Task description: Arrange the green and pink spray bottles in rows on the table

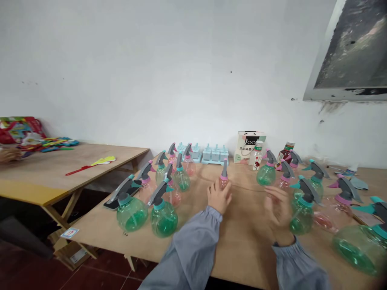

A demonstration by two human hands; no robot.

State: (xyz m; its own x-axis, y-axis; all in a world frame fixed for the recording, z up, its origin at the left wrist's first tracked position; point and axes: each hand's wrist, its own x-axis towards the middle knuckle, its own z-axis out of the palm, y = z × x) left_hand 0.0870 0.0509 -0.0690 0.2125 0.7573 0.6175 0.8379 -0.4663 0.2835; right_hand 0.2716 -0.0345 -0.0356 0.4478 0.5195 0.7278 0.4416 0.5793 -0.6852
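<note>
Plain grey-white wall [193, 80] rises behind a brown bench [242, 237], on which the left hand [219, 195] is wrapped around the body of a pink spray bottle [223, 178]. That bottle stands upright just beyond the wrist, its grey trigger head and pink collar showing above the fingers, while most of its bulb is hidden. Across from it, the right hand [276, 205] is raised and blurred, with the fingers bent; how wide they are spread cannot be told, and nothing can be made out in its grasp. Just to the right of this hand stands a green spray bottle [302, 215] with green liquid low inside; more pink and green ones stand beyond it and farther right, the nearest a large green bottle [356, 249] cut by the frame edge. To the left of the left hand is another cluster, with two green-bodied bottles [164, 219] at its near side and pink and green ones behind. Beyond the left hand, against the wall, sit light blue moulds [214, 155]; a printed paper bag [249, 147] is beyond and to the right, with a small bottle with a green cap [256, 155] in front of it. Well to the left, a second bench [39, 177] carries a red and yellow hand-shaped clapper [104, 161], and a co-worker's hand [9, 155] shows at the edge.
</note>
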